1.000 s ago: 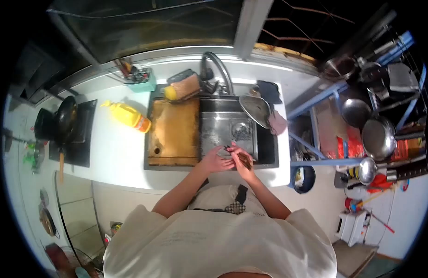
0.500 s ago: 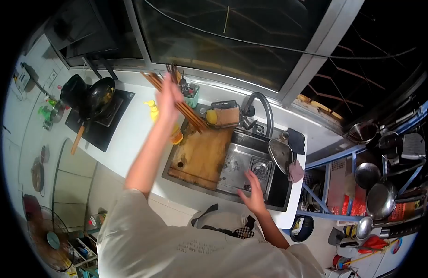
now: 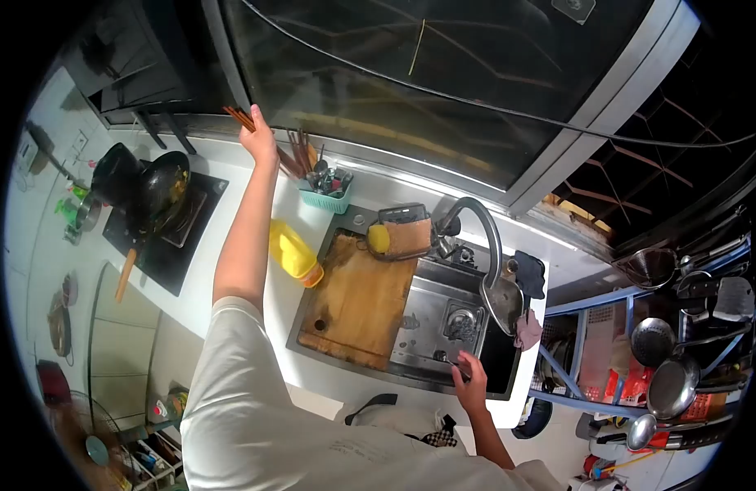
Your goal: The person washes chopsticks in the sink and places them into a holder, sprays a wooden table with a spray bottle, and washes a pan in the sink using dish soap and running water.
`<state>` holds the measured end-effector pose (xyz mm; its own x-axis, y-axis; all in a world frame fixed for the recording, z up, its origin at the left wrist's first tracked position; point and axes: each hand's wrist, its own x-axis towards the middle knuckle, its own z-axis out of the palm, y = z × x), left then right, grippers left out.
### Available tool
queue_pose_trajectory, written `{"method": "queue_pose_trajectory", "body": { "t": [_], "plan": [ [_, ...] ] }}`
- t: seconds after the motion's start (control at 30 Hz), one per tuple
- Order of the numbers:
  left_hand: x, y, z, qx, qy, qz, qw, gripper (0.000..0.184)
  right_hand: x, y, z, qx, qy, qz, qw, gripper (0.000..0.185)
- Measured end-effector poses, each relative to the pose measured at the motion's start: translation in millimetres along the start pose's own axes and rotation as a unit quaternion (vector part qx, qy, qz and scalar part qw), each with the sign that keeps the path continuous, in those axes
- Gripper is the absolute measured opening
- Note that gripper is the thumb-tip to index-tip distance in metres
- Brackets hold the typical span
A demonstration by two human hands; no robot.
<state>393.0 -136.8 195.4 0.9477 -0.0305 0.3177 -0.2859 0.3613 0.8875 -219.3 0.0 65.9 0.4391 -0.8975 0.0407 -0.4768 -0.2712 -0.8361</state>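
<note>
My left hand (image 3: 260,141) is closed around a bundle of brown chopsticks (image 3: 239,119), at the far side of the counter by the window. One end of the bundle sticks out to the upper left of my fist; the other end is toward the teal utensil basket (image 3: 333,201), which holds spoons and other cutlery. Over the front edge of the sink (image 3: 404,350) hovers my right hand (image 3: 471,385), fingers apart and slightly bent, with nothing seen in it. A wooden cutting board (image 3: 357,299) covers the sink's left part.
A yellow bottle (image 3: 293,252) stands under my left forearm. Behind the board sit a sponge (image 3: 379,239) and a rack (image 3: 402,214). The faucet (image 3: 494,225) arches by a pan lid (image 3: 502,304). On the left, a wok (image 3: 166,192) rests on the stove; pans hang at right.
My left hand has carried the chopsticks away from above the board, leftward to beside the utensil basket. My right hand has shifted slightly right and nearer to me. The camera view has also shifted.
</note>
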Motion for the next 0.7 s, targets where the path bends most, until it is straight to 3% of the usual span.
{"method": "queue_pose_trajectory", "body": {
  "t": [0.37, 0.43, 0.5, 0.63, 0.67, 0.7],
  "plan": [
    [-11.7, -112.7, 6.3, 0.098, 0.005, 0.009, 0.995, 0.043, -12.0, 10.3, 19.3, 0.018, 0.035, 0.096, 0.995, 0.032],
    [-17.7, -110.5, 8.8, 0.115, -0.012, -0.011, 0.993, 0.042, -12.5, 8.6, 23.7, 0.029, 0.052, 0.089, 0.994, 0.03],
    [-24.9, -104.4, 15.6, 0.121, -0.015, 0.051, 0.991, 0.043, -12.8, 7.1, 27.3, 0.043, 0.059, 0.097, 0.993, 0.028],
    [-25.8, -86.6, 23.3, 0.143, -0.053, -0.002, 0.988, 0.045, -13.1, 2.7, 33.4, 0.05, 0.08, 0.088, 0.992, 0.02],
    [-30.8, -81.4, 24.7, 0.151, -0.065, 0.016, 0.986, 0.047, -15.2, 3.8, 34.4, 0.052, 0.082, 0.092, 0.991, 0.02],
    [-43.5, -85.6, 29.8, 0.151, -0.055, 0.091, 0.983, 0.048, -21.3, 5.5, 36.1, 0.074, 0.086, 0.107, 0.988, 0.018]
  ]
}}
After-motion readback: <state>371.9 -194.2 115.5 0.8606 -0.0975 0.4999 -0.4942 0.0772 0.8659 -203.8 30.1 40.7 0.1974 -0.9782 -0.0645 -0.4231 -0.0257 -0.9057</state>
